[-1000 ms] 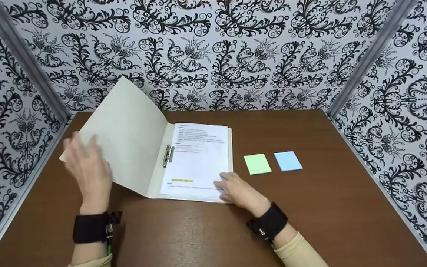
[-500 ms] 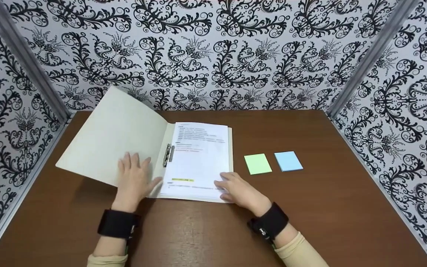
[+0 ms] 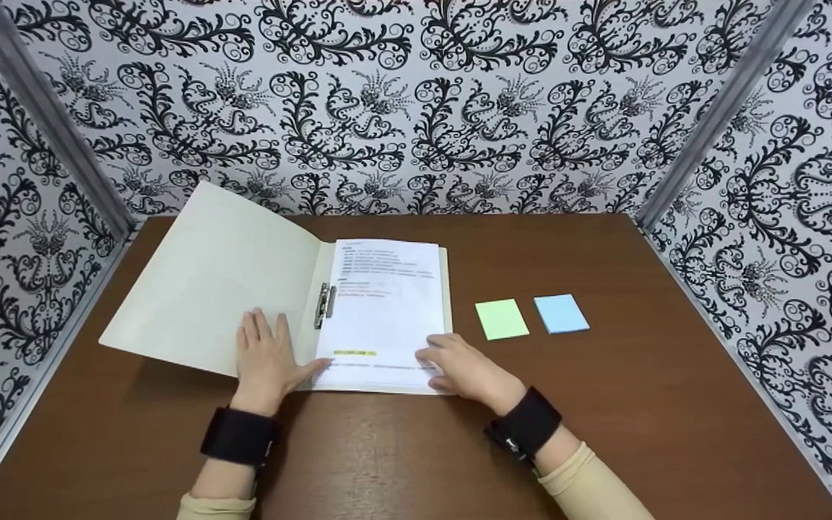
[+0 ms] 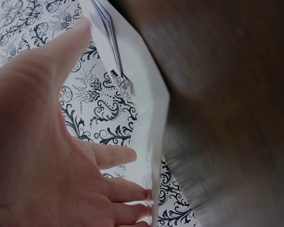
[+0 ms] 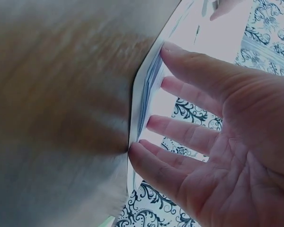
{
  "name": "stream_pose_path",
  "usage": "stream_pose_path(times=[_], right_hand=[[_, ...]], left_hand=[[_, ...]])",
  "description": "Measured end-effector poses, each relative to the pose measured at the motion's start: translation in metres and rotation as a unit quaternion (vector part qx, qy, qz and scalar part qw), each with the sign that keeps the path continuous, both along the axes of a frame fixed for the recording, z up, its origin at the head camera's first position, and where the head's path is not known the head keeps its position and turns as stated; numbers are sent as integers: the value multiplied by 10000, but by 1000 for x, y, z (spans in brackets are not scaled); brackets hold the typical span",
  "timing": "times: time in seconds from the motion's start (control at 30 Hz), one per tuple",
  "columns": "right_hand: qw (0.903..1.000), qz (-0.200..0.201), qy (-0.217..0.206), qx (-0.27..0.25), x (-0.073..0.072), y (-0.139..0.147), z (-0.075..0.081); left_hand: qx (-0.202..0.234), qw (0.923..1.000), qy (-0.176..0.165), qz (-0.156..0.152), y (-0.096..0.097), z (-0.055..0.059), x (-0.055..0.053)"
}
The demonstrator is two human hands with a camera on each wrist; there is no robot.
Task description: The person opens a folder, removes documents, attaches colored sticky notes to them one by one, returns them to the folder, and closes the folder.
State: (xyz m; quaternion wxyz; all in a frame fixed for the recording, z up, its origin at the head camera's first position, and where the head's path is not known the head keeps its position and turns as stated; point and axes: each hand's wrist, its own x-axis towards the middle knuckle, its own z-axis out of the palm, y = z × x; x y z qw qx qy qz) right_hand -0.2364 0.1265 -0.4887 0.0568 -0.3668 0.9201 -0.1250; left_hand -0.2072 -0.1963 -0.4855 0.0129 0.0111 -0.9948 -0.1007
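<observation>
A cream file folder (image 3: 206, 282) lies spread on the table, its front cover swung left and tilted up off the wood. Printed sheets (image 3: 387, 318) with a yellow-highlighted line rest on its right side, beside a metal clip (image 3: 325, 305) at the spine. My left hand (image 3: 268, 365) presses its straight fingers on the inside of the cover near the spine, thumb reaching to the sheets' lower left corner. At the lower right corner, my right hand (image 3: 470, 368) rests its loosely bent fingers on the sheets; in the right wrist view, fingertips (image 5: 138, 147) touch the stack's edge.
To the right of the folder lie a green sticky note pad (image 3: 502, 319) and a blue sticky note pad (image 3: 562, 313) on the brown table (image 3: 647, 404). Patterned walls (image 3: 416, 130) close off the back and both sides.
My left hand has left the cover's outer edge and moved right to near the spine. The cover has sunk lower toward the left, and the folder shifted slightly left. My right hand stays in place.
</observation>
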Motion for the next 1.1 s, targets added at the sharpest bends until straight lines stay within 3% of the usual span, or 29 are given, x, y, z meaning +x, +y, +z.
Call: stream_pose_path(times=[0.33, 0.47, 0.77, 1.1], right_hand=[[9994, 119, 173, 284, -6, -5, 6], [9990, -27, 25, 437, -10, -9, 9], [9979, -250, -193, 568, -21, -20, 11], [9984, -180, -19, 529, -27, -36, 11]], left_hand=[[-464, 9988, -75, 155, 4, -1, 0], [-537, 9982, -160, 195, 5, -2, 0], [-174, 9981, -519, 285, 4, -5, -4], [291, 9954, -848, 333, 1, -4, -9]])
